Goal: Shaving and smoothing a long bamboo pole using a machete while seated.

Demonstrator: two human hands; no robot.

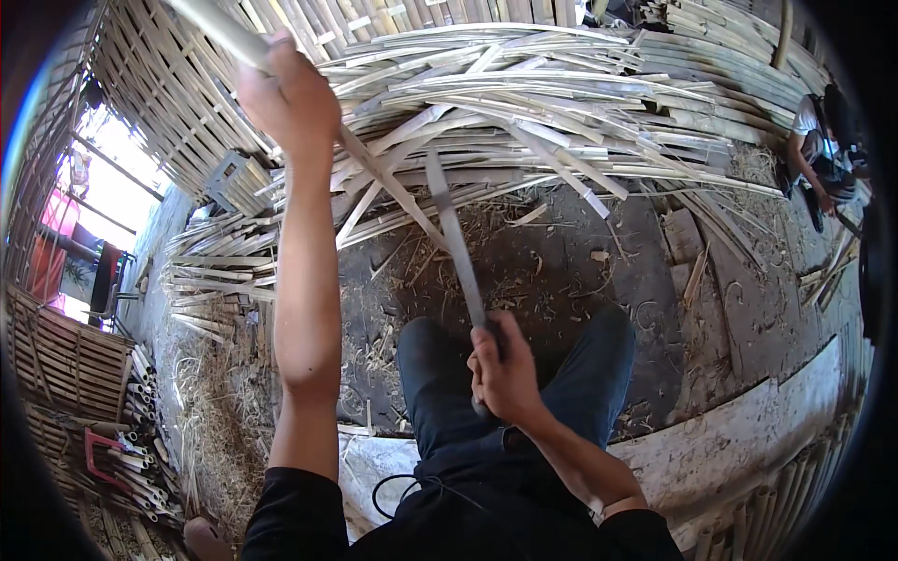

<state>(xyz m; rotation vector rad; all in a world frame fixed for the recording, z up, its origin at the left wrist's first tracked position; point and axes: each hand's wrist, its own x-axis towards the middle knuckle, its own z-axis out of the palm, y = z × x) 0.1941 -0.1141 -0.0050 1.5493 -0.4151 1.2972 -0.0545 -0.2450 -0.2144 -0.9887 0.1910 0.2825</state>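
Observation:
My left hand [297,105] is raised at the upper left, its fingers wrapped round a long pale bamboo piece [217,28]. The piece runs out of the top edge. A strip [398,198] slants from below the hand toward the knife blade and looks like the same bamboo's lower end. Between my knees, my right hand [505,369] grips the handle of a long knife [456,238], whose blade points up and away from me. The blade lies close to the strip's lower end; whether they touch I cannot tell.
Beyond my hands lies a wide heap of split bamboo strips [561,140]. Shavings [505,280] litter the dark ground mat [599,252]. A person [823,150] sits at the far right. At lower left are a red-framed saw [94,453] and stacked bamboo lengths [140,477].

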